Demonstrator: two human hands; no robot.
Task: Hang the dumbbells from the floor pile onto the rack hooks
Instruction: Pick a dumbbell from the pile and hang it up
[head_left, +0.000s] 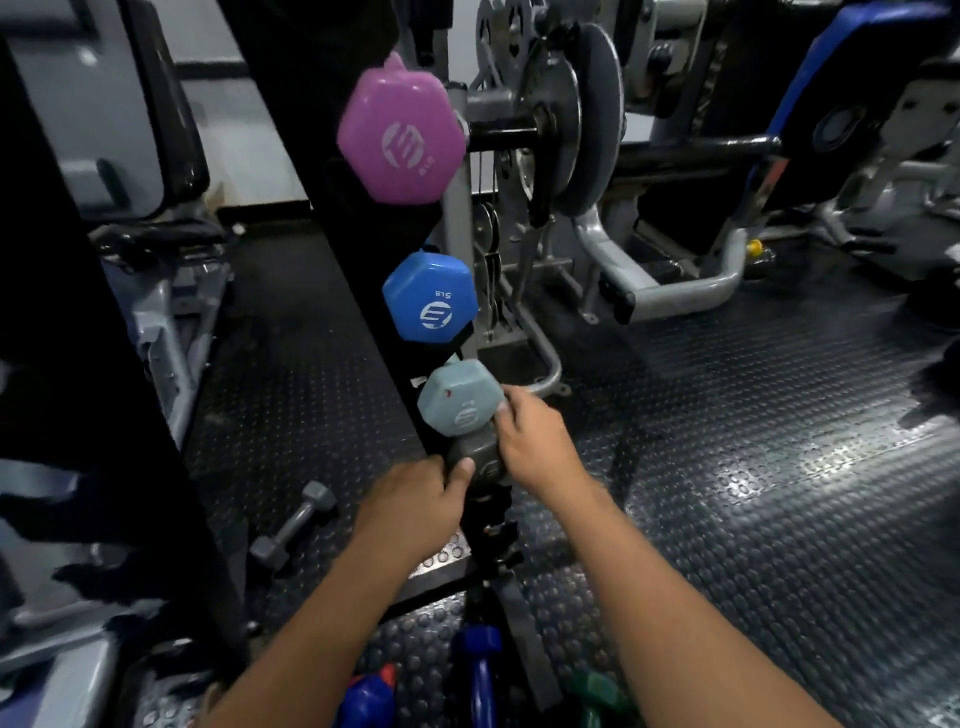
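Seating the dark grey dumbbell (480, 460) on the lowest filled spot of the rack (363, 291) looks to be the step in hand. The left hand (415, 501) grips its near end, thumb laid over the top and the fingers curled round behind, out of sight. The right hand (537, 441) holds the far side, fingers bent onto the pale grey dumbbell (457, 402) just above; whether they pinch it or only steady it cannot be told.

To do it well, the person should probably keep both hands on the weight until the handle drops fully into its hook, which is hidden behind the heads, then let go one hand at a time, minding the fingers between the two touching heads.

Counted: on the rack, four dumbbells show, one pink (402, 130), one blue (430, 296), one pale grey, one dark grey. On the floor (727, 415), one grey dumbbell (293, 525) lies to the left, well apart from the pile. At the bottom edge, two dark blue dumbbells (480, 670) and one green dumbbell (597, 699) are partly seen; more may lie out of view.
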